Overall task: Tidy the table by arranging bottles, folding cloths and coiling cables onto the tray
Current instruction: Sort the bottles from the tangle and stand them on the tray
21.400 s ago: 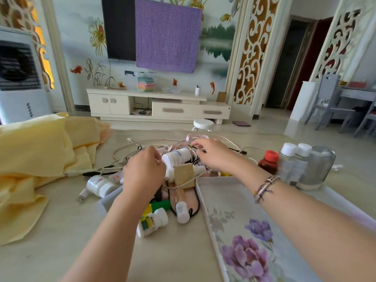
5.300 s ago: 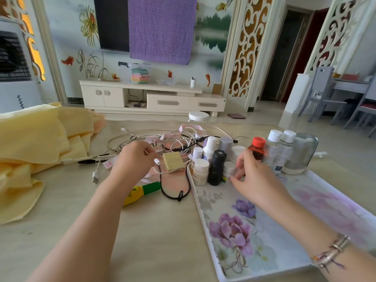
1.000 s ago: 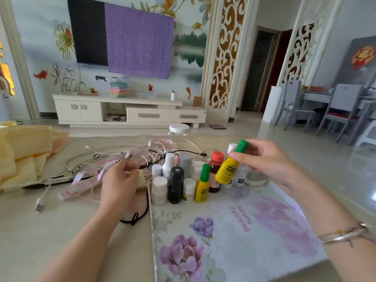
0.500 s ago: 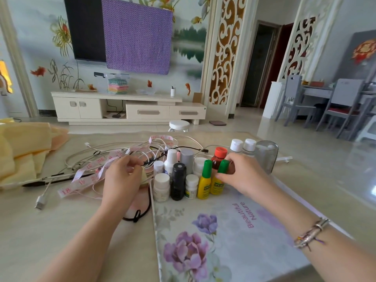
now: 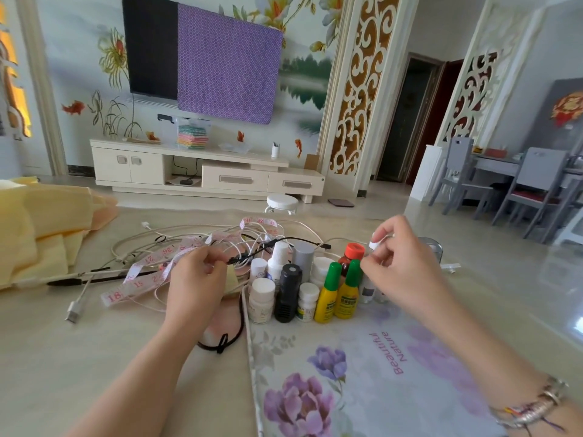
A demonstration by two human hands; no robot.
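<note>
On the floral tray [image 5: 394, 367], several bottles stand bunched at the far left corner: two yellow ones with green caps [image 5: 346, 293], a black one [image 5: 287, 293], white ones [image 5: 262, 299] and a red-capped one [image 5: 355, 252]. My right hand [image 5: 402, 266] hovers over the right end of that group with loosely curled fingers and holds nothing. Left of the tray lies a tangle of white and black cables [image 5: 189, 238]. My left hand [image 5: 195, 285] rests on the tangle and pinches a black cable. A crumpled yellow cloth [image 5: 38, 234] covers the table's far left.
A pink tape measure [image 5: 148, 272] winds through the cables. A black cord loop [image 5: 220, 342] lies against the tray's left rim. A clear jar [image 5: 433, 247] stands behind my right hand. A black pen [image 5: 69, 282] and a USB plug [image 5: 72, 315] lie to the left.
My right hand set the second yellow bottle down beside the first, let go and lifted up to the right. My left hand stayed on the cable tangle.
</note>
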